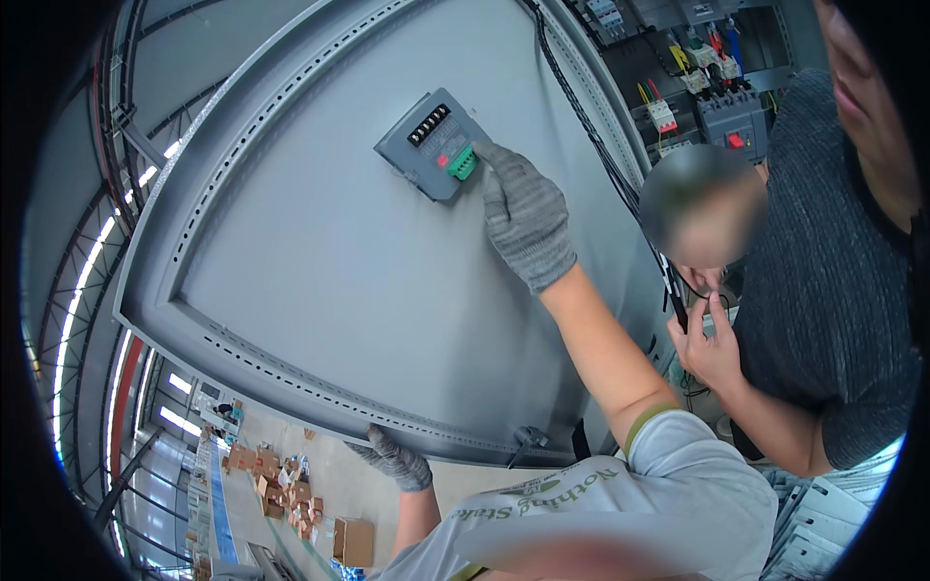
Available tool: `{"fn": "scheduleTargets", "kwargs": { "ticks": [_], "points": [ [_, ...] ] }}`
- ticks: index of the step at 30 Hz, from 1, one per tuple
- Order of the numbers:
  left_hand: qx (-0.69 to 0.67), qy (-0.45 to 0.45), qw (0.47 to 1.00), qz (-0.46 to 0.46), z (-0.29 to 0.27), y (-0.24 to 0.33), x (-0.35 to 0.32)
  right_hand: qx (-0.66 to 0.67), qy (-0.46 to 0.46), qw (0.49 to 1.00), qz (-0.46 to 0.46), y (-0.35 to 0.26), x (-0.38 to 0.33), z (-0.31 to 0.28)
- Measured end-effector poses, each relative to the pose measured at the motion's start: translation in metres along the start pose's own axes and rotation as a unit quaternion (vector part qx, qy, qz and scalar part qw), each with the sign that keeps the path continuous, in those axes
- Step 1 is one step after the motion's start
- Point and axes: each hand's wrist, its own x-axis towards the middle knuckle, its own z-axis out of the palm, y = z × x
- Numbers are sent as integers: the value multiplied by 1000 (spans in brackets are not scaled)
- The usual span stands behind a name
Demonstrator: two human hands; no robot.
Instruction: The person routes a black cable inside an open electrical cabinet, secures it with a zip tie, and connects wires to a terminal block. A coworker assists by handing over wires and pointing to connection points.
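touching the panel-mounted module (399, 150) well above the lower edge of the cabinet door (329, 281), the right hand (529, 215) has narrow fingers; the left hand (395, 459) meets that edge, both grips unclear.

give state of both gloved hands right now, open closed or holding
Left hand: at the lower edge of the metal panel; grip cannot be told.
Right hand: at the green connector; pinch cannot be told.

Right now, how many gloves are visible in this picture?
2: one glove on the right hand, at the module; one on the left hand, at the lower edge of the panel. Others may be hidden.
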Motion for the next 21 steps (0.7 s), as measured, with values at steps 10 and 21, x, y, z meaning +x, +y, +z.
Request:
{"fn": "scheduleTargets", "kwargs": {
  "ticks": [10, 21],
  "points": [
    [30, -5, 999, 17, -14, -15, 2, 77, -47, 995, 51, -31, -117, -3],
    [31, -13, 999, 36, -9, -10, 6, 59, -106, 991, 51, -35, -138, -1]
  ]
}}
